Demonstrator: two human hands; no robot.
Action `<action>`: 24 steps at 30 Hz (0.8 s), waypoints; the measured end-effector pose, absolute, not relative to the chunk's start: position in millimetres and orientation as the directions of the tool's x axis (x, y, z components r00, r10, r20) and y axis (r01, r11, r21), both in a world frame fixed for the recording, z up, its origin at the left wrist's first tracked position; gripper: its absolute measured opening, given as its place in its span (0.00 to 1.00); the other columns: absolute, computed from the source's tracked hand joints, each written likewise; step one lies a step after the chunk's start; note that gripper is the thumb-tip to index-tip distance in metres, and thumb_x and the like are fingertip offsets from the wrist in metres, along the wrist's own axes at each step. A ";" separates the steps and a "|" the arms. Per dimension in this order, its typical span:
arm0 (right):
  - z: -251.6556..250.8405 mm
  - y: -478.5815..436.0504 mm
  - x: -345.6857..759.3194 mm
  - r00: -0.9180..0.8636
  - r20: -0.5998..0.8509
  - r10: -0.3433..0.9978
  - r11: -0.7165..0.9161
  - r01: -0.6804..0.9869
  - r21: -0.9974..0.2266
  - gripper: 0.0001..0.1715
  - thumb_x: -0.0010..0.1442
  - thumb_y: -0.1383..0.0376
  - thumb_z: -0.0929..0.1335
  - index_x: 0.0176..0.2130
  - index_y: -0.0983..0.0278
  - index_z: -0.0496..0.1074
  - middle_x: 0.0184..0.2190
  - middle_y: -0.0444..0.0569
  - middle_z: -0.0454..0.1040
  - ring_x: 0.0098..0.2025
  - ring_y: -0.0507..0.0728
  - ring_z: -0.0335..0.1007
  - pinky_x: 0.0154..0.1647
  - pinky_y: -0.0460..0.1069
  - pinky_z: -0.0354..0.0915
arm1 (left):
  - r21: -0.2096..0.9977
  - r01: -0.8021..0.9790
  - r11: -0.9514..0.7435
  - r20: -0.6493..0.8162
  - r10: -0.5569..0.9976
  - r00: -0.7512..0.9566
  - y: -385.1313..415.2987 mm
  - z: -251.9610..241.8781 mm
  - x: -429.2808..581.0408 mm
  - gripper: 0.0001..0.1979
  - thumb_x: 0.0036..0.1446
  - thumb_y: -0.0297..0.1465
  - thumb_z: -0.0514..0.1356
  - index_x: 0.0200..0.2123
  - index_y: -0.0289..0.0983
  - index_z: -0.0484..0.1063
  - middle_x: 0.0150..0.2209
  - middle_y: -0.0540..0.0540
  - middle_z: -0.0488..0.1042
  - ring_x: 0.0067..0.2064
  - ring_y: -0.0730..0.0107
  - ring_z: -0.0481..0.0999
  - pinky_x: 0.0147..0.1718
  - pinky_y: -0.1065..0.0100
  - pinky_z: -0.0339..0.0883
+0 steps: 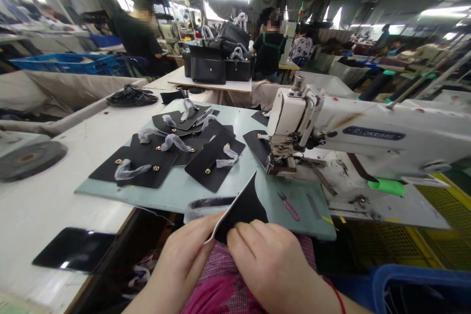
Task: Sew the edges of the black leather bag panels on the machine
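Note:
A black panel (pixel 246 210) with a pale edge is held up at the table's front edge, tilted, between both hands. My left hand (pixel 189 245) is closed on its left edge. My right hand (pixel 263 250) has its fingers curled against the panel's lower part. Behind it lies a plastic-wrapped strap (pixel 209 203). Several black panels (pixel 200 169) with gold rings and wrapped handles lie overlapping on the green board (pixel 169 195). The sewing machine (pixel 301 122) stands to the right, with another black panel (pixel 257 146) beside its head. Pink snips (pixel 290 207) rest right of my hands.
A black phone (pixel 74 250) lies at the lower left, with a grey roll (pixel 31 158) farther back. Black bags (pixel 209 65) are piled on a far table. A blue bin (pixel 423 274) stands at the lower right. People in dark clothes are farther off.

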State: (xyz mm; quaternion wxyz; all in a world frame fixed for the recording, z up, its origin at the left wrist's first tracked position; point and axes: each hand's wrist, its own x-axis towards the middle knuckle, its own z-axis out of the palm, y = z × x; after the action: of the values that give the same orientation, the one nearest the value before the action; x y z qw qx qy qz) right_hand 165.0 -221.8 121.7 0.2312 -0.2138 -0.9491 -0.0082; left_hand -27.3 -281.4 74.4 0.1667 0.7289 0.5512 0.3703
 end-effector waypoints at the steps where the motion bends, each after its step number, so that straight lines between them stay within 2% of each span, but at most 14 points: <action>1: 131.8 -222.7 171.7 -0.837 0.384 0.391 0.919 0.378 -0.113 0.14 0.65 0.72 0.59 0.33 0.66 0.72 0.27 0.51 0.76 0.23 0.56 0.67 0.20 0.50 0.56 | 0.627 0.681 -0.379 0.361 0.916 0.176 -282.9 86.8 -29.2 0.18 0.64 0.31 0.53 0.55 0.42 0.72 0.49 0.42 0.79 0.48 0.62 0.80 0.49 0.68 0.71; 2: 140.3 -222.5 179.2 -0.868 0.318 0.381 0.924 0.341 -0.175 0.13 0.65 0.70 0.60 0.32 0.65 0.71 0.25 0.49 0.74 0.22 0.55 0.65 0.20 0.50 0.55 | 0.617 0.672 -0.409 0.354 0.907 0.228 -285.1 98.0 -30.8 0.17 0.65 0.33 0.53 0.54 0.43 0.74 0.46 0.43 0.80 0.46 0.62 0.81 0.47 0.69 0.72; 5: 153.5 -214.4 207.0 -0.907 0.142 0.396 0.854 0.306 -0.422 0.13 0.68 0.65 0.62 0.33 0.63 0.71 0.25 0.44 0.74 0.23 0.51 0.66 0.22 0.47 0.55 | 0.631 0.640 -0.439 0.280 0.898 0.339 -294.8 118.3 -38.7 0.17 0.65 0.39 0.51 0.46 0.46 0.79 0.40 0.45 0.82 0.40 0.62 0.82 0.41 0.71 0.74; 8: 149.2 -201.2 238.3 -0.803 0.090 0.589 0.678 0.430 -0.596 0.18 0.70 0.61 0.60 0.31 0.61 0.71 0.23 0.43 0.72 0.23 0.50 0.66 0.24 0.45 0.55 | 0.626 0.684 -0.375 0.223 0.926 0.304 -304.9 116.2 -54.4 0.13 0.62 0.38 0.56 0.41 0.50 0.81 0.37 0.50 0.83 0.36 0.64 0.82 0.38 0.72 0.75; 10: 140.7 -195.5 256.6 -0.696 0.078 0.714 0.549 0.487 -0.680 0.22 0.69 0.58 0.61 0.26 0.62 0.69 0.20 0.42 0.67 0.21 0.50 0.63 0.23 0.45 0.54 | 0.637 0.709 -0.301 0.215 0.954 0.211 -309.1 107.3 -64.4 0.11 0.60 0.37 0.58 0.41 0.52 0.81 0.37 0.51 0.83 0.35 0.64 0.81 0.37 0.72 0.75; 12: 131.1 -193.8 271.3 -0.625 0.049 0.779 0.443 0.493 -0.749 0.24 0.68 0.55 0.62 0.24 0.63 0.69 0.19 0.43 0.64 0.21 0.50 0.60 0.23 0.45 0.54 | 0.692 0.673 -0.260 0.191 0.966 0.176 -310.1 97.5 -70.4 0.11 0.59 0.38 0.58 0.39 0.52 0.82 0.35 0.52 0.82 0.33 0.63 0.81 0.35 0.72 0.76; 15: 117.9 -196.9 288.3 -0.516 -0.011 0.856 0.276 0.475 -0.835 0.26 0.66 0.49 0.62 0.27 0.64 0.72 0.22 0.46 0.69 0.24 0.53 0.64 0.24 0.45 0.58 | 0.806 0.571 -0.157 0.111 0.987 0.114 -307.7 85.9 -73.5 0.13 0.60 0.40 0.56 0.37 0.50 0.82 0.33 0.51 0.82 0.32 0.63 0.80 0.33 0.71 0.76; 17: 109.4 -200.8 296.0 -0.421 -0.055 0.905 0.154 0.448 -0.881 0.28 0.64 0.46 0.63 0.29 0.65 0.74 0.25 0.48 0.72 0.26 0.55 0.67 0.24 0.46 0.61 | 0.866 0.498 -0.037 0.039 0.999 0.007 -305.1 81.1 -74.4 0.13 0.60 0.41 0.57 0.38 0.49 0.82 0.34 0.50 0.82 0.33 0.62 0.80 0.36 0.69 0.76; 19: 101.3 -204.4 296.7 -0.390 -0.095 0.916 0.061 0.369 -0.927 0.29 0.64 0.45 0.62 0.31 0.65 0.75 0.27 0.50 0.75 0.28 0.56 0.70 0.26 0.47 0.65 | 0.912 0.405 0.056 -0.056 0.998 -0.012 -301.6 79.3 -73.7 0.14 0.59 0.43 0.58 0.38 0.47 0.82 0.36 0.49 0.82 0.35 0.60 0.80 0.40 0.66 0.76; 21: 94.7 -205.5 287.3 -0.422 -0.055 0.905 0.048 0.230 -0.972 0.30 0.68 0.47 0.58 0.36 0.65 0.76 0.33 0.53 0.77 0.34 0.57 0.74 0.33 0.48 0.70 | 0.944 0.304 0.126 -0.148 0.988 0.049 -296.5 80.4 -70.0 0.15 0.59 0.44 0.58 0.38 0.44 0.82 0.37 0.48 0.82 0.36 0.59 0.80 0.41 0.64 0.76; 22: 92.4 -204.4 278.9 -0.452 0.001 0.892 0.087 0.170 -0.982 0.29 0.70 0.49 0.56 0.40 0.65 0.76 0.40 0.55 0.78 0.40 0.58 0.75 0.40 0.50 0.71 | 0.954 0.254 0.157 -0.186 0.978 0.094 -293.4 81.7 -67.0 0.16 0.59 0.45 0.58 0.37 0.43 0.82 0.36 0.47 0.82 0.35 0.60 0.80 0.40 0.64 0.75; 24: 89.8 -199.4 257.9 -0.523 0.143 0.840 0.252 0.144 -0.957 0.24 0.70 0.52 0.59 0.51 0.63 0.72 0.54 0.56 0.72 0.56 0.59 0.68 0.56 0.54 0.65 | 0.964 0.163 0.211 -0.240 0.953 0.184 -286.7 83.9 -60.5 0.18 0.59 0.45 0.58 0.36 0.40 0.82 0.34 0.46 0.81 0.34 0.62 0.79 0.38 0.64 0.75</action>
State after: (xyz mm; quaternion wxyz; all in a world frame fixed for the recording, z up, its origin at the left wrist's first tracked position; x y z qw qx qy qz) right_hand 257.9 -199.4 89.8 0.3451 -0.3456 -0.7120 0.5045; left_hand -60.5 -286.7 83.9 0.5654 0.5218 0.5348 0.3493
